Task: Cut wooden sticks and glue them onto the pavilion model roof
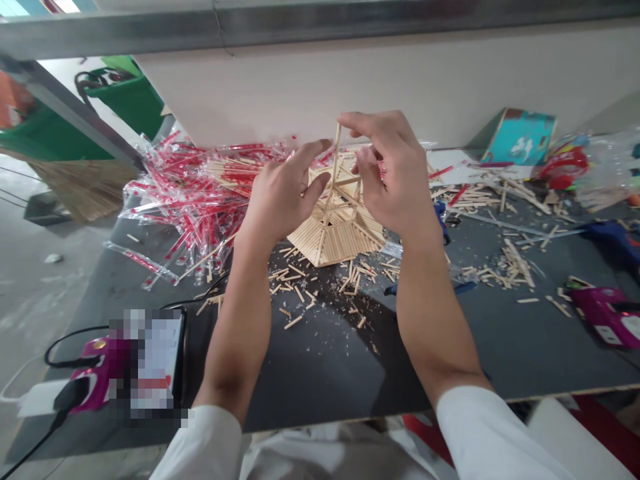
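Note:
A model built of thin wooden sticks (pixel 345 243) stands on the dark table, with sloping slatted sides and an open frame on top. One slim stick (pixel 336 157) rises from it, nearly upright. My left hand (pixel 283 193) is on the left of the model, thumb and index finger spread and pointing at the stick with a small gap. My right hand (pixel 393 177) is opposite; its index fingertip appears to touch the stick's upper end, while the thumb is held apart lower down. Part of the model's right side is behind my right hand.
Stick packets in clear and red wrappers (pixel 185 200) are heaped at the left. Cut stick bits (pixel 295 287) litter the table (pixel 320 373). A phone (pixel 160 360) and a magenta power strip (pixel 97 373) lie front left. A blue glue gun (pixel 613 243) rests at right, near another magenta strip (pixel 605 317).

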The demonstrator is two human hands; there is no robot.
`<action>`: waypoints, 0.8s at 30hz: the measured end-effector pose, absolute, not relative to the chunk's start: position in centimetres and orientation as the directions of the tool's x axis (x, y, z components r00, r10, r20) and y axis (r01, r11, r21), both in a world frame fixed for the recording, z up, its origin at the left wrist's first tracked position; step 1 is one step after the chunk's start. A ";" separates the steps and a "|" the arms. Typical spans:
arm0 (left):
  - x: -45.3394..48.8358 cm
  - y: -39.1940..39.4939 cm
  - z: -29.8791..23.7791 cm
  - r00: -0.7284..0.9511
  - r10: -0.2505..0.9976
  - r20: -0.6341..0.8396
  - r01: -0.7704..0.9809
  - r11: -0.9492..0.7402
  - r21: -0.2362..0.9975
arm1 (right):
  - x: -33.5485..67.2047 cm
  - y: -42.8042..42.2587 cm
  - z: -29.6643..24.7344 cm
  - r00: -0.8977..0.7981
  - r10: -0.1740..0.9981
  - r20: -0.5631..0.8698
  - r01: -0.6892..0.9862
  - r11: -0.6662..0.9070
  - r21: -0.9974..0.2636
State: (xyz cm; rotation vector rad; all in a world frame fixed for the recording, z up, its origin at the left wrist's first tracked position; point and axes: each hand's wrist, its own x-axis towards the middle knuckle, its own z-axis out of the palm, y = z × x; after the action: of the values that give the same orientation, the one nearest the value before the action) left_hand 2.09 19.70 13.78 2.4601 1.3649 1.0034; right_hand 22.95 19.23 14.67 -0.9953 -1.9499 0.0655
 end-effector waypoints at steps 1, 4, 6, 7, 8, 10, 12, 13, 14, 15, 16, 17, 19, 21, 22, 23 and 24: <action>2.1 19.7 13.8 0.361 0.801 0.478 0.697 -0.572 0.433 | 23.0 19.2 14.8 -0.257 0.663 0.703 0.622 0.671 -0.404; 2.1 19.7 13.8 0.363 0.803 0.472 0.700 -0.570 0.431 | 23.1 18.7 15.1 -0.263 0.656 0.708 0.640 0.668 -0.381; 2.1 19.7 13.8 0.360 0.803 0.475 0.702 -0.569 0.429 | 23.1 18.5 15.4 -0.254 0.649 0.717 0.638 0.670 -0.380; 2.1 19.8 13.7 0.358 0.801 0.479 0.700 -0.570 0.429 | 23.1 18.4 15.4 -0.248 0.645 0.722 0.634 0.672 -0.383; 2.1 19.8 13.7 0.358 0.798 0.485 0.698 -0.574 0.429 | 23.1 18.3 15.5 -0.242 0.643 0.727 0.630 0.674 -0.387; 2.1 19.9 13.6 0.357 0.788 0.501 0.690 -0.584 0.427 | 23.1 18.3 15.5 -0.241 0.636 0.733 0.624 0.680 -0.385; 2.2 19.9 13.6 0.359 0.775 0.519 0.684 -0.597 0.418 | 23.1 18.5 15.4 -0.250 0.626 0.739 0.620 0.690 -0.374; 2.2 19.8 13.7 0.361 0.770 0.527 0.684 -0.602 0.412 | 23.1 18.6 15.4 -0.255 0.623 0.740 0.617 0.694 -0.371; 2.2 19.7 13.8 0.362 0.765 0.532 0.685 -0.606 0.405 | 23.1 18.7 15.3 -0.260 0.622 0.739 0.613 0.698 -0.371; 2.2 19.7 13.8 0.364 0.763 0.534 0.688 -0.606 0.398 | 23.1 18.8 15.2 -0.264 0.625 0.735 0.608 0.699 -0.376; 2.2 19.6 13.9 0.364 0.762 0.536 0.691 -0.607 0.392 | 23.1 18.9 15.1 -0.267 0.628 0.731 0.603 0.700 -0.381; 2.3 19.6 13.9 0.364 0.760 0.539 0.693 -0.607 0.388 | 23.1 18.9 15.0 -0.270 0.632 0.726 0.600 0.700 -0.387; 2.3 19.7 13.8 0.363 0.754 0.548 0.690 -0.612 0.386 | 23.1 19.0 14.8 -0.274 0.643 0.715 0.597 0.697 -0.398; 2.3 19.9 13.6 0.366 0.744 0.559 0.675 -0.626 0.391 | 23.1 19.0 14.7 -0.274 0.653 0.706 0.603 0.689 -0.404; 2.3 19.9 13.4 0.366 0.740 0.564 0.667 -0.632 0.395 | 23.1 18.9 14.7 -0.271 0.657 0.703 0.606 0.684 -0.406; 2.3 20.0 13.3 0.369 0.739 0.564 0.661 -0.635 0.400 | 23.1 18.9 14.7 -0.267 0.661 0.701 0.609 0.680 -0.409; 2.2 20.1 13.3 0.369 0.741 0.562 0.658 -0.635 0.405 | 23.1 18.9 14.7 -0.264 0.664 0.699 0.612 0.676 -0.411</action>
State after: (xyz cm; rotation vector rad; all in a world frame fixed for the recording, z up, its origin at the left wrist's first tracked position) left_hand 2.25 20.07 13.27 2.5043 1.2854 1.1200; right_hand 23.11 18.87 14.71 -0.9907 -1.9600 0.0716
